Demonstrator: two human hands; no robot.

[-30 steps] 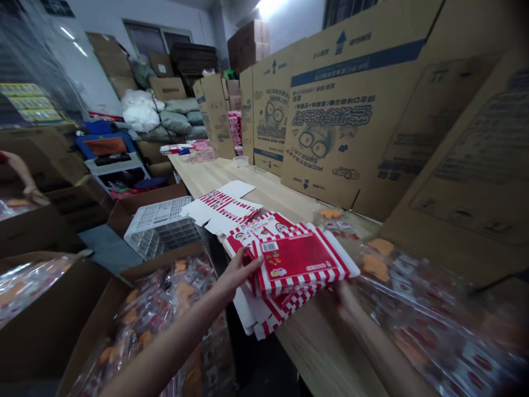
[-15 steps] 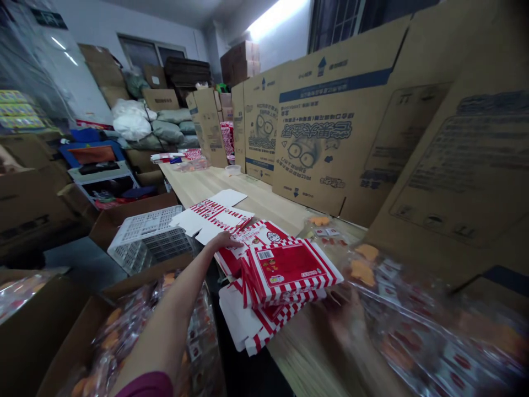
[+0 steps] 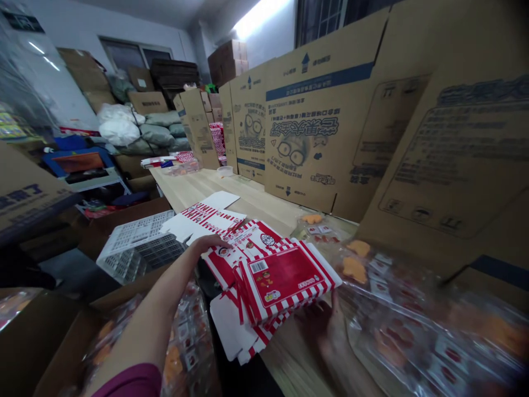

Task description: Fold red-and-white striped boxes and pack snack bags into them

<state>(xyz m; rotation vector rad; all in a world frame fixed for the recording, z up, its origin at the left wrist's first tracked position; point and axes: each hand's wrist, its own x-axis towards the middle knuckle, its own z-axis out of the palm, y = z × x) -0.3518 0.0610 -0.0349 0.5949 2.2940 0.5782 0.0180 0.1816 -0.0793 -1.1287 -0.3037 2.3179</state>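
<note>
A stack of flat red-and-white striped cartons (image 3: 285, 278) lies at the near edge of the wooden table (image 3: 264, 201). My left hand (image 3: 209, 243) reaches to the stack's far left corner, fingers curled over the edge of a carton. My right hand (image 3: 324, 325) sits under the stack's near right side, in shadow and partly hidden, fingers against the cartons. More flat cartons (image 3: 206, 215) lie spread out just beyond the stack. Clear packs of orange snacks (image 3: 413, 320) cover the table to the right.
Large brown shipping boxes (image 3: 314, 127) stand along the table's far side. A white plastic crate (image 3: 138, 242) sits on the floor to the left. Open cardboard boxes with snack packs (image 3: 182, 342) stand below my left arm. Sacks and boxes pile at the back.
My left hand moved from the stack's near left edge to its far left corner. My right hand stayed under the stack. The view shifted slightly.
</note>
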